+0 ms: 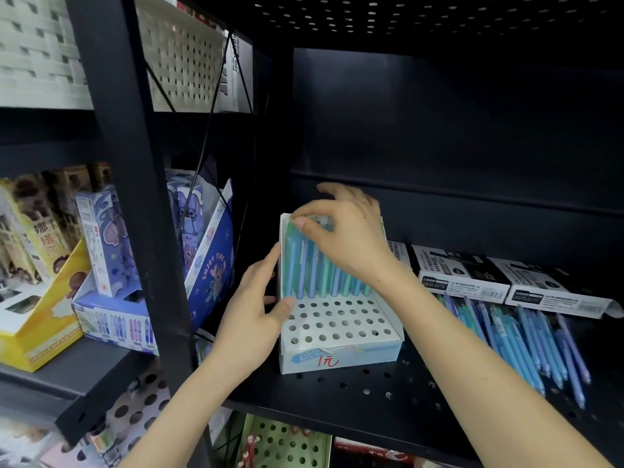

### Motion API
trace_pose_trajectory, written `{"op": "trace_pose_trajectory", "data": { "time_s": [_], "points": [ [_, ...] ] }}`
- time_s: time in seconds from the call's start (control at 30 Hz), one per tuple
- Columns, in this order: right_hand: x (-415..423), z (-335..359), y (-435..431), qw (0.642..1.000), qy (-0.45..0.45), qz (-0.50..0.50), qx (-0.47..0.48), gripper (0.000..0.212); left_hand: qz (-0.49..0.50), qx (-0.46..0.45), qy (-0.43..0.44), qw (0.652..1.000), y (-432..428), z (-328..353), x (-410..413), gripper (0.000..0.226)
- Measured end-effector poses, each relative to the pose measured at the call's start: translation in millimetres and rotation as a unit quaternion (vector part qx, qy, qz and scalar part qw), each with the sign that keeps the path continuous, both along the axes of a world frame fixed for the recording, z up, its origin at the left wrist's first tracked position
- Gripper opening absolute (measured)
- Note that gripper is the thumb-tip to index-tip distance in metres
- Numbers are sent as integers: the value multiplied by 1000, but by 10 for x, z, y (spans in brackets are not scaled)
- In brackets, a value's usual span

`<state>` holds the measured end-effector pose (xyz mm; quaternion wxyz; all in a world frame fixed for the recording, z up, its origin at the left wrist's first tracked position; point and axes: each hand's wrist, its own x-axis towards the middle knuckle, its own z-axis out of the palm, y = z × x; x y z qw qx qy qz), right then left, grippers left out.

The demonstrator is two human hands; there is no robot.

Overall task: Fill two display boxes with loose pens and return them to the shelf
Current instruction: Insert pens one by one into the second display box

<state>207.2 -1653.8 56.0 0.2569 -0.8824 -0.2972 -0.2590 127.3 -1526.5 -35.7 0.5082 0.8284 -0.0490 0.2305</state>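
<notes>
A white display box [341,356] with a perforated insert stands on the black shelf [354,393]. Its back rows hold several blue and green pens [315,275] upright; the front holes are bare. My left hand [253,319] rests against the box's left wall, thumb on the insert's edge, fingers straight. My right hand [347,231] reaches over the pens' tops, thumb and fingers pinching the upper ends of the back-row pens. A pile of loose blue and purple pens [526,346] lies on the shelf to the right.
Two white-and-black marker boxes [462,275] lie behind the loose pens. A black upright post [135,197] separates the left bay, which holds a yellow box [40,332] and blue cartoon boxes [209,275]. A green perforated box [287,447] sits on the shelf below.
</notes>
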Motion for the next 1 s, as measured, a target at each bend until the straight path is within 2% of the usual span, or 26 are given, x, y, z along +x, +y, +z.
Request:
{"op": "trace_pose_trajectory", "data": {
  "time_s": [0.13, 0.23, 0.33, 0.43, 0.57, 0.67, 0.73, 0.83, 0.9, 1.0],
  "points": [
    [-126, -140, -422, 993, -11, -24, 116, 19, 87, 23, -26, 996, -60, 56, -46, 60],
    [-193, -375, -1021, 985, 26, -91, 143, 15, 173, 106, -90, 975, -202, 105, -103, 49],
    [-268, -608, -1667, 969, 79, -194, 131, 18, 159, 113, -164, 967, -482, 202, -143, 30],
    [-322, -808, -2237, 943, 102, -306, 83, 25, 78, 76, -174, 979, -887, 288, -130, 19],
    [-353, -976, -2721, 919, 142, -368, 15, 46, -35, 90, -96, 991, -1450, 266, 14, 23],
    [-318, -1045, -2856, 911, 175, -373, -18, 65, -71, 137, 11, 988, -1742, 184, 208, 43],
    [-295, -1065, -2856, 915, 162, -369, -30, 69, -70, 167, 100, 978, -1858, 117, 360, 52],
    [-313, -1062, -2726, 936, 95, -338, -8, 66, -45, 182, 201, 961, -1929, 8, 592, 62],
    [-341, -1057, -2611, 949, 96, -300, -1, 68, -17, 200, 220, 955, -1945, -45, 708, 66],
    [-303, -1067, -2514, 952, 144, -262, -62, 78, 12, 227, 227, 947, -1955, -65, 805, 71]
  ]
}}
